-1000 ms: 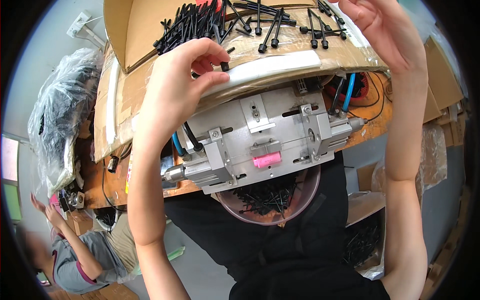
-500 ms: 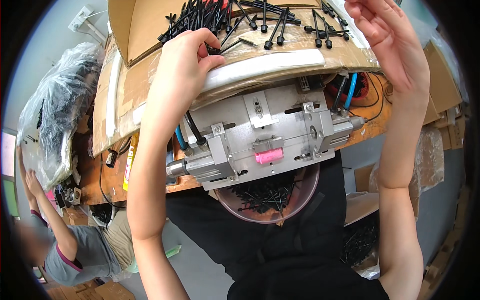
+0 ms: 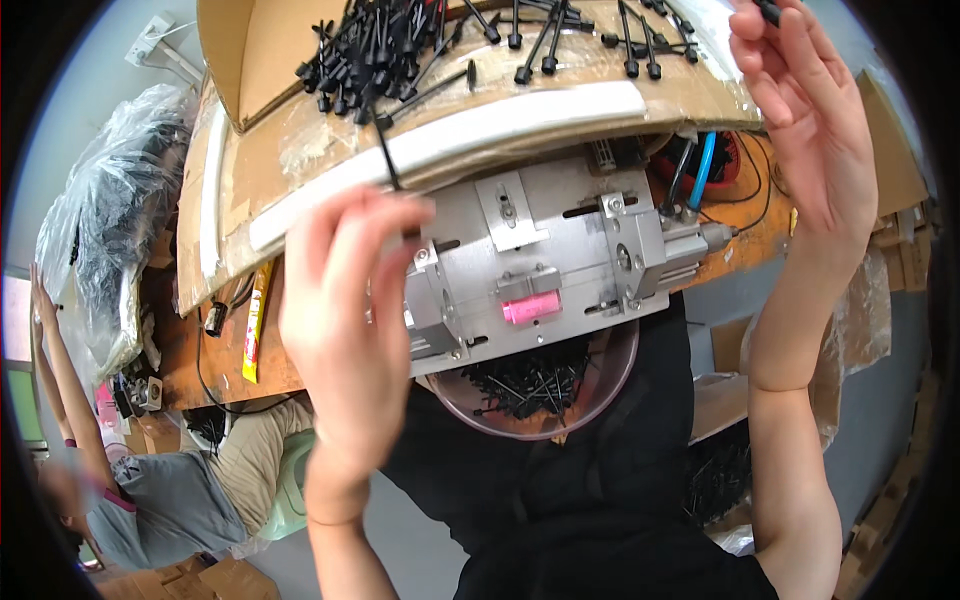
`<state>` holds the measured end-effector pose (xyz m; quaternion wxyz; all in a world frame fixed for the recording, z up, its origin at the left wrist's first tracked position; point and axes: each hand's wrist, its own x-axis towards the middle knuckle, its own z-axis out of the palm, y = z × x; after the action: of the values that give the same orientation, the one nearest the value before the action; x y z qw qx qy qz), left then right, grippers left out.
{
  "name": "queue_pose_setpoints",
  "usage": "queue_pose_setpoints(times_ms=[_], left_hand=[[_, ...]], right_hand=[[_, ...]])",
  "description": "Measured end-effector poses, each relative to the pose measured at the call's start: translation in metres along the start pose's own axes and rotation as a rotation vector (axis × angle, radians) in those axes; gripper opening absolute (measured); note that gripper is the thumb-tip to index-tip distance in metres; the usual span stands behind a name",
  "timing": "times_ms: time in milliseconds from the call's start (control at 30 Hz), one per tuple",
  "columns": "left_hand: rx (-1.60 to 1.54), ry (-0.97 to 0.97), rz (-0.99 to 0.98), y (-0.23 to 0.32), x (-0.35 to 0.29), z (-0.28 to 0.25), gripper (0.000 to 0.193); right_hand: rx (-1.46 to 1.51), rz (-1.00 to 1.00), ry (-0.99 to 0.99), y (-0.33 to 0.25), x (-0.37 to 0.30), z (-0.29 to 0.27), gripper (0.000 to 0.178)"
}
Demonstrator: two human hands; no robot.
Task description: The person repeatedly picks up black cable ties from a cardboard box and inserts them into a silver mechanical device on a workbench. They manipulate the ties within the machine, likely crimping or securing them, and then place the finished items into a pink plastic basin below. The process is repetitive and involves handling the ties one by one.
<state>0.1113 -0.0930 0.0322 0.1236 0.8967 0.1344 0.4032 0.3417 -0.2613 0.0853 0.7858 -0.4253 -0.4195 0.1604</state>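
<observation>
My left hand (image 3: 350, 300), blurred by motion, is closed in front of the left clamp block of the metal fixture (image 3: 480, 265). From its fingertips a thin black rod (image 3: 387, 155) sticks up and away, over the white padded edge of the cardboard. My right hand (image 3: 815, 120) is raised at the upper right, its fingers curled round a small black piece (image 3: 768, 10) cut off by the picture's top edge. A pink block (image 3: 532, 307) sits at the front middle of the fixture. Many black rods with thick ends (image 3: 370, 60) are heaped on the cardboard (image 3: 300, 150).
A pinkish tub (image 3: 628, 375) of black parts stands below the fixture. Blue and black hoses (image 3: 705, 170) run to its right end. To the left are a yellow packet (image 3: 257, 325), a plastic-wrapped bundle (image 3: 120, 220) and another person (image 3: 170, 490) with arms raised.
My left hand has drawn back from the heap toward me, bringing a black rod along. My right hand has shifted slightly right, and a black piece now shows in its fingers.
</observation>
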Motion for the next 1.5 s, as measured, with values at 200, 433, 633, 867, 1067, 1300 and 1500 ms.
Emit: queue_pose_setpoints(times_ms=[200, 433, 633, 867, 1067, 1300, 1500], left_hand=[[-0.094, -0.279, -0.079, 0.055, -0.102, 0.020, 0.059], [0.148, -0.442, -0.095, 0.064, -0.105, 0.052, 0.071], [0.165, -0.461, -0.094, 0.067, -0.102, 0.053, 0.072], [-0.065, -0.478, -0.244, 0.072, -0.098, 0.031, 0.073], [-0.090, -0.418, -0.298, 0.070, -0.109, 0.007, 0.074], [-0.075, -0.419, -0.278, 0.062, -0.105, -0.001, 0.076], [0.001, -0.049, -0.076, 0.000, 0.001, 0.006, 0.036]], right_hand=[[-0.172, 0.059, -0.055, 0.004, -0.036, -0.033, 0.042], [-0.157, 0.095, -0.081, 0.008, -0.060, -0.032, 0.038], [-0.491, -0.111, 0.013, 0.022, -0.091, 0.019, 0.019], [-0.891, -0.074, -0.268, 0.063, -0.171, 0.046, 0.058], [-0.934, -0.053, -0.412, 0.096, -0.178, 0.053, 0.065], [-0.963, -0.029, -0.440, 0.093, -0.172, 0.056, 0.064], [-1.129, -0.389, -0.458, 0.057, -0.087, 0.048, 0.044]])
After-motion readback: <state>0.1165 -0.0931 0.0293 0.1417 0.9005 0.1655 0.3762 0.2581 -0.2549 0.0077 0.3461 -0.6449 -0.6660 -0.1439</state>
